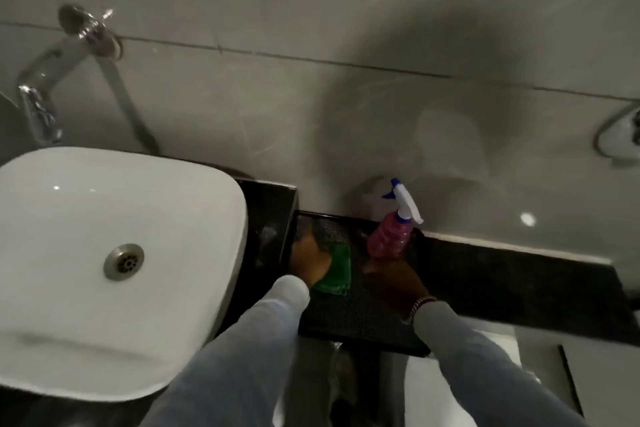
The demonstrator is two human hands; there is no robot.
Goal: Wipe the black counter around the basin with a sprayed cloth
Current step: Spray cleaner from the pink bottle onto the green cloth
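A green cloth lies on the black counter just right of the white basin. My left hand presses on the cloth's left side, fingers pointing toward the wall. My right hand grips the bottom of a pink spray bottle with a white and blue trigger head, which stands on the counter near the wall. Both arms wear pale blue sleeves, and a bracelet sits on my right wrist.
A chrome wall tap hangs over the basin's back left. The grey tiled wall rises right behind the counter. A chrome holder is fixed on the wall at far right. The counter narrows to a dark strip toward the right.
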